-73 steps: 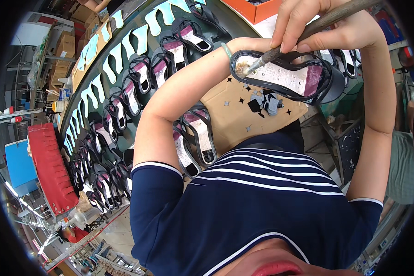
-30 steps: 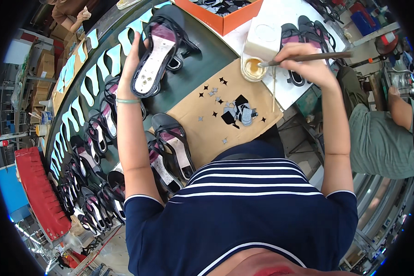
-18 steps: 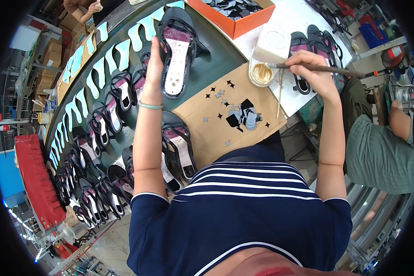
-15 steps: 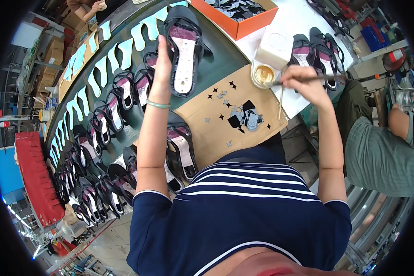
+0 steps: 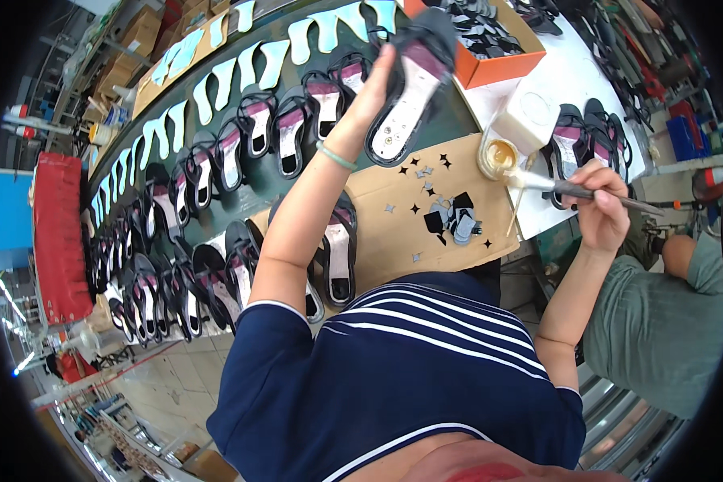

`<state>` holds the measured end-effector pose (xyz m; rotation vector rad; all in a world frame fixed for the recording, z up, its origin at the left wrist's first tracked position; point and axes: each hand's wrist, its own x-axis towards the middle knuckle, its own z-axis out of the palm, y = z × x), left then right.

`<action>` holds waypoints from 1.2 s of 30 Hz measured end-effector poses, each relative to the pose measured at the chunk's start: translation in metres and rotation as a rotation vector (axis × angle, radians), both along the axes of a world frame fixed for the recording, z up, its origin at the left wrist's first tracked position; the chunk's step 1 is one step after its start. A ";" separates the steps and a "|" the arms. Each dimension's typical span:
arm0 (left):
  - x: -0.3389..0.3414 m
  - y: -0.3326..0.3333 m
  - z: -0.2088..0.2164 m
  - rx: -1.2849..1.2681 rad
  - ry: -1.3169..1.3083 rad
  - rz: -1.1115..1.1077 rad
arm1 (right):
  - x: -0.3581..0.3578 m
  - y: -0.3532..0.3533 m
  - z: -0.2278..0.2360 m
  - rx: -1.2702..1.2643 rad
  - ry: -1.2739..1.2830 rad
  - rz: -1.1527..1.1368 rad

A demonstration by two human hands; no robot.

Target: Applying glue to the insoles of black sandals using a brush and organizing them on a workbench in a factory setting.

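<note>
Your left hand (image 5: pixel 371 98) is closed around the side of a black strappy sandal (image 5: pixel 410 100), with the thumb along its edge; the other fingers are hidden behind it. The sandal is raised above the dark green table (image 5: pixel 253 191), its heel end toward you, its inner sole facing up and its strap end blurred.

Your right hand (image 5: pixel 601 210) pinches the handle of a brush (image 5: pixel 542 183) between thumb and fingers. The bristles are just beside the rim of an open jar (image 5: pixel 500 157) of amber paste; whether they touch cannot be determined.

A white container (image 5: pixel 530 119) adjoins the jar. Black and grey cut pieces (image 5: pixel 461 221) lie on the brown sheet (image 5: pixel 377 249) in front of you. An orange box (image 5: pixel 506 68) stands beyond.
</note>
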<state>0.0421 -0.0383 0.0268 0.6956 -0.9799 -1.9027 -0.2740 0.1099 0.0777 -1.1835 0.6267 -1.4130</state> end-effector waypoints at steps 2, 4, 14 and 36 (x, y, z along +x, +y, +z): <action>-0.001 -0.013 -0.016 0.210 0.116 -0.240 | 0.014 -0.007 0.012 -0.065 -0.034 0.075; -0.012 -0.006 -0.007 0.361 0.093 -0.426 | 0.035 -0.014 0.021 -0.150 0.088 0.081; -0.024 0.016 0.009 0.156 0.070 -0.340 | 0.070 -0.006 0.022 -0.267 0.604 -0.266; -0.036 0.006 -0.008 -0.001 0.137 -0.238 | 0.097 0.001 0.012 -0.342 0.673 -0.266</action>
